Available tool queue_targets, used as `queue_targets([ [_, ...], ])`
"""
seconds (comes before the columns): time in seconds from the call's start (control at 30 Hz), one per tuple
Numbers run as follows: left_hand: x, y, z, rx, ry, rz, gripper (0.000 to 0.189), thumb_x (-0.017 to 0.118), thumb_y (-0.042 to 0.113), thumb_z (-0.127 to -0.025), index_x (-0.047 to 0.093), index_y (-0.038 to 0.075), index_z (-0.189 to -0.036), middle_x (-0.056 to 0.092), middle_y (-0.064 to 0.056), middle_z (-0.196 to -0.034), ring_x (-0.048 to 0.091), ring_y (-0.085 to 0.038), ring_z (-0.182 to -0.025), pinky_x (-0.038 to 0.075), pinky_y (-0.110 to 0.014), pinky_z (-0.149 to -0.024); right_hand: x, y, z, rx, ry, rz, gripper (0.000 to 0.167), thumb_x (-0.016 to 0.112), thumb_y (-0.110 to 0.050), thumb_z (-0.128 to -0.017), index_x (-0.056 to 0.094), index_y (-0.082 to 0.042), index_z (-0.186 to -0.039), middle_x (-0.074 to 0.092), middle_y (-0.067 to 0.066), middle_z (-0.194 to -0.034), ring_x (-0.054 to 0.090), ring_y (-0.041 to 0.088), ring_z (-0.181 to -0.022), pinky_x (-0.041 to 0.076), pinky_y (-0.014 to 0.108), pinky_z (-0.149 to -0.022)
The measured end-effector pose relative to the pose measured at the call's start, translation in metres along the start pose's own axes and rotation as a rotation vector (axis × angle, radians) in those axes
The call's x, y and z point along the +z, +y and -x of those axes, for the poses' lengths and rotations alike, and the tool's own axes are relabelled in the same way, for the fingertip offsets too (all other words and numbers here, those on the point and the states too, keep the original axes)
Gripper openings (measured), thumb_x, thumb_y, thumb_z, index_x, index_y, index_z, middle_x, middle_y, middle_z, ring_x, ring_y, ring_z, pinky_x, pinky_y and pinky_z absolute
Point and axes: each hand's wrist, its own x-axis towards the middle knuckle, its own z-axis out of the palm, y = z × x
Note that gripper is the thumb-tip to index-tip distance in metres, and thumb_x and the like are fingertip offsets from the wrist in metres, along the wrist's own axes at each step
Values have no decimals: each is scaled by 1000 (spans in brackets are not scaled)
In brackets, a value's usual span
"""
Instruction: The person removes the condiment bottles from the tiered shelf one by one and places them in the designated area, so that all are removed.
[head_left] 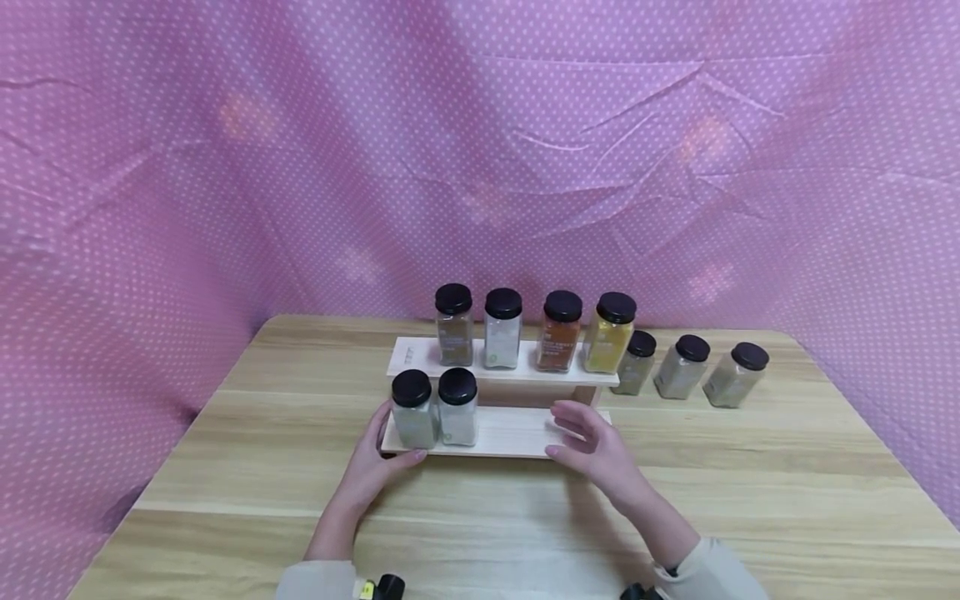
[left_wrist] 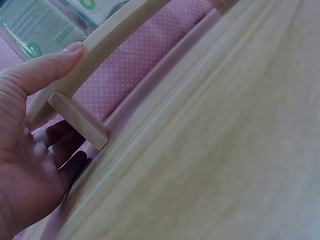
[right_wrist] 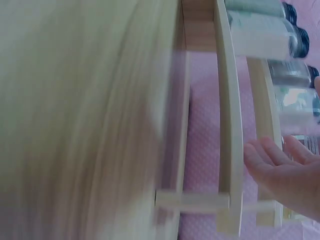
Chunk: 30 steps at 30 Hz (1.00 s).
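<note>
A two-tier wooden spice rack [head_left: 517,432] stands on the table. My left hand [head_left: 369,462] grips the left end of its lower shelf. In the left wrist view the thumb [left_wrist: 55,65] lies on the shelf's front edge, with the other fingers around the end by the leg [left_wrist: 80,120]. Two black-capped jars, a grey-green one [head_left: 416,427] and a whitish one [head_left: 459,423], stand upright on that shelf beside this hand. Over the shelf's right part, my right hand [head_left: 600,454] has its fingers spread and loosely bent, holding nothing.
The upper shelf carries a brown jar [head_left: 454,340], a white jar [head_left: 502,342], a red-orange jar [head_left: 558,343] and a yellow jar [head_left: 608,345]. Right of the rack, three more jars [head_left: 681,379] stand on the wooden table [head_left: 750,492]. A pink dotted cloth [head_left: 480,167] hangs behind.
</note>
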Motion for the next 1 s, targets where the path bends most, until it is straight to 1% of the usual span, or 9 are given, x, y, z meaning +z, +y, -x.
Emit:
queue_targets([
  [0.2, -1, -2, -1, 0, 0, -7, 89, 75, 9, -64, 22, 16, -135, 23, -9, -138, 19, -23, -125, 10, -41, -101, 26, 3, -7, -15, 2, 6, 57, 69, 2, -68, 43, 7, -118, 44, 23, -119, 39, 33, -111, 32, 39, -92],
  [0.37, 0, -1, 0, -11, -2, -14, 91, 75, 9, -64, 20, 16, -136, 22, -9, -139, 17, -23, -125, 9, -42, -101, 48, 4, -14, -43, 25, 31, 56, 71, 1, -67, 45, 5, -117, 46, 22, -118, 40, 32, -111, 32, 38, -92],
  [0.53, 0, -2, 0, -12, -5, -20, 91, 75, 9, -65, 20, 16, -136, 20, -10, -139, 15, -24, -126, 8, -43, -100, 68, 7, -21, -119, 46, 69, 58, 71, -2, -67, 44, 3, -118, 45, 22, -118, 41, 34, -110, 33, 41, -91],
  [0.6, 0, -2, -1, -7, -5, -23, 90, 75, 9, -65, 20, 16, -136, 21, -10, -139, 15, -24, -126, 8, -43, -100, 75, 8, -23, -152, 49, 68, 59, 71, -2, -67, 42, 4, -119, 44, 24, -119, 40, 36, -109, 33, 43, -91],
  [0.67, 0, -3, -1, 1, -6, -26, 90, 75, 9, -64, 21, 16, -136, 22, -10, -139, 16, -25, -126, 8, -44, -100, 82, 9, -26, -167, 60, 72, 61, 71, -2, -67, 40, 5, -120, 43, 24, -119, 40, 37, -109, 33, 43, -91],
  [0.77, 0, -4, -2, 7, 0, -31, 91, 76, 11, -63, 22, 16, -136, 23, -10, -138, 18, -25, -125, 9, -44, -100, 91, 9, -29, -164, 89, 85, 64, 72, -4, -66, 39, 4, -120, 44, 22, -118, 40, 36, -109, 33, 42, -91],
  [0.9, 0, -5, -3, 7, 8, -31, 92, 77, 12, -61, 23, 17, -135, 26, -9, -137, 21, -23, -124, 11, -43, -100, 102, 9, -32, -132, 133, 127, 65, 73, -7, -66, 40, 2, -121, 46, 16, -117, 42, 32, -108, 35, 38, -90],
  [1.0, 0, -5, -3, 7, 8, -28, 92, 77, 12, -61, 22, 17, -135, 27, -9, -136, 23, -23, -123, 13, -43, -99, 109, 10, -33, -137, 160, 141, 63, 74, -9, -65, 42, 0, -119, 48, 13, -114, 44, 29, -104, 36, 37, -88],
])
